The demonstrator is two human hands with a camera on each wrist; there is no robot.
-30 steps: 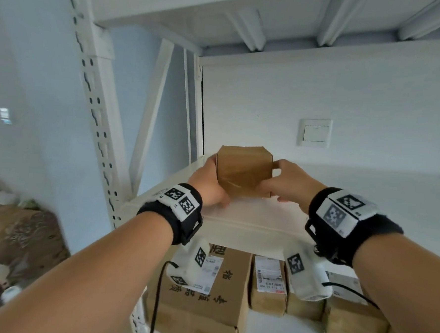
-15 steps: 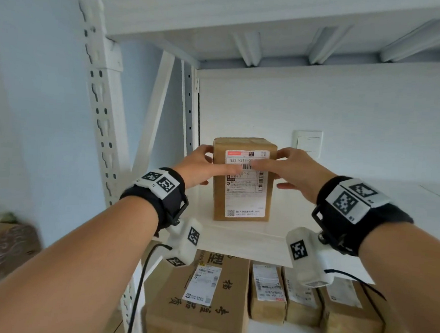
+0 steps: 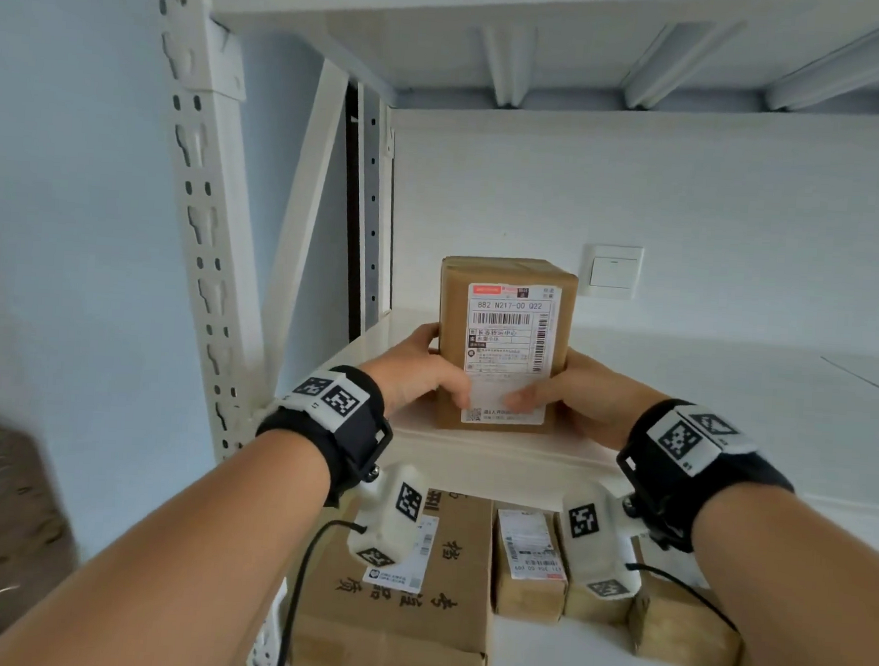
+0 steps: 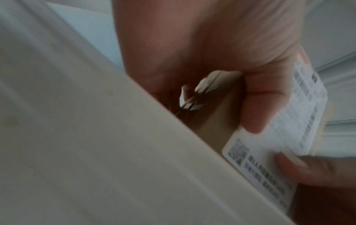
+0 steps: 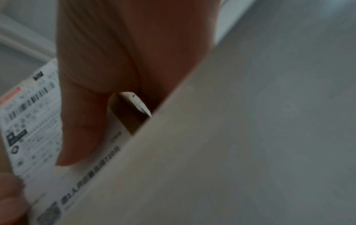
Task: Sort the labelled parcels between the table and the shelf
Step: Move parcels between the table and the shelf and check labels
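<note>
A small brown parcel [image 3: 453,333] with a white shipping label [image 3: 509,337] stands upright near the front edge of the white shelf board [image 3: 512,461]. My left hand [image 3: 419,372] grips its lower left side, thumb on the label, fingers round the side. My right hand [image 3: 578,392] grips its lower right side the same way. In the left wrist view the left thumb [image 4: 256,106] presses the label [image 4: 279,137] just above the shelf edge [image 4: 115,152]. In the right wrist view the right thumb [image 5: 80,129] lies on the label [image 5: 34,121].
Several labelled cardboard parcels [image 3: 411,588] sit on the lower shelf. A perforated white upright [image 3: 203,215] and a diagonal brace [image 3: 301,211] stand at the left. The upper shelf's underside [image 3: 547,46] is overhead. A wall switch [image 3: 613,271] is behind the parcel.
The parcel has been turned upright with its label facing me and set on the shelf. Both hands have slid from its top edge down to its lower sides.
</note>
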